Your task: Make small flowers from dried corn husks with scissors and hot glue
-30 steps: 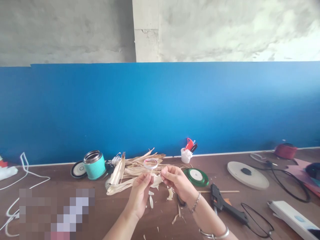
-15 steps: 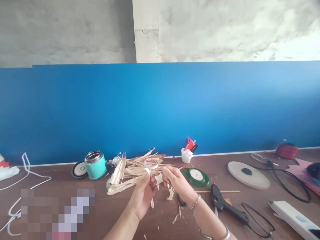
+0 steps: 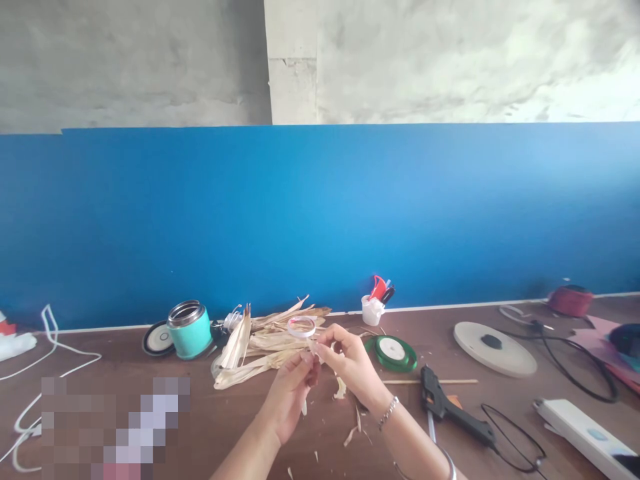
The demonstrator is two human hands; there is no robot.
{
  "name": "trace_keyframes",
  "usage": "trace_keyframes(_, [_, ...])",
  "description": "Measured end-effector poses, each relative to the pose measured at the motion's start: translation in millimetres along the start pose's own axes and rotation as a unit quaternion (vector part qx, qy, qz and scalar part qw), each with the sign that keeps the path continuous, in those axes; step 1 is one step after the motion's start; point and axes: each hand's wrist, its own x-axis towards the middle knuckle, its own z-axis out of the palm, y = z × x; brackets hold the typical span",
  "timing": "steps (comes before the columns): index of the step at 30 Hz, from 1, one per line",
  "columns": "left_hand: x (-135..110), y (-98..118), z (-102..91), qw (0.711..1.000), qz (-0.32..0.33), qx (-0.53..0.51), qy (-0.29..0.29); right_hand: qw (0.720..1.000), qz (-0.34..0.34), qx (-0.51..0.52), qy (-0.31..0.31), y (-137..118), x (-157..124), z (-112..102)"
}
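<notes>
My left hand [image 3: 293,383] is closed in a pinch on a pale corn husk strip [image 3: 304,407], whose end pokes out below the fingers. Close against it, my right hand [image 3: 345,357] has thumb and forefinger pinched together near the top of the strip; what lies between them is too small to make out. Just above the fingertips shows a thin white ring [image 3: 301,332]; I cannot tell whether it is held or rests on the pile behind. That pile of dried corn husks [image 3: 265,347] lies beyond my left hand. Torn husk scraps [image 3: 341,388] are scattered below my hands.
Rightward are a green ribbon spool [image 3: 407,359], a thin wooden stick [image 3: 450,382], a black glue gun [image 3: 453,410], a pale round disc [image 3: 500,357] and a white power strip [image 3: 580,433]. A turquoise jar [image 3: 190,333] stands left; a white cup [image 3: 371,311] holds pens by the blue partition [image 3: 320,213].
My right hand has moved left and its fingertips now meet those of my left hand. The left hand has stayed nearly in place, holding the husk strip.
</notes>
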Motion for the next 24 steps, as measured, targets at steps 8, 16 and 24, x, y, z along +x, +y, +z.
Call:
trace_keyframes(8, [-1.3,4.2,3.7,0.987,0.041,0.154,0.036,0.998,0.06,0.006,0.005,1.2,3.1,-1.6])
trace_keyframes(16, [2.3,-1.0,0.0,0.962,0.073,0.249,0.082,0.999,0.029,-0.03,-0.015,3.8,3.6,-5.1])
trace_keyframes(24, [3.1,-16.0,-6.1,0.945,0.105,0.291,0.104,0.839,0.185,-0.511,-0.037,12.9,-0.6,-91.2])
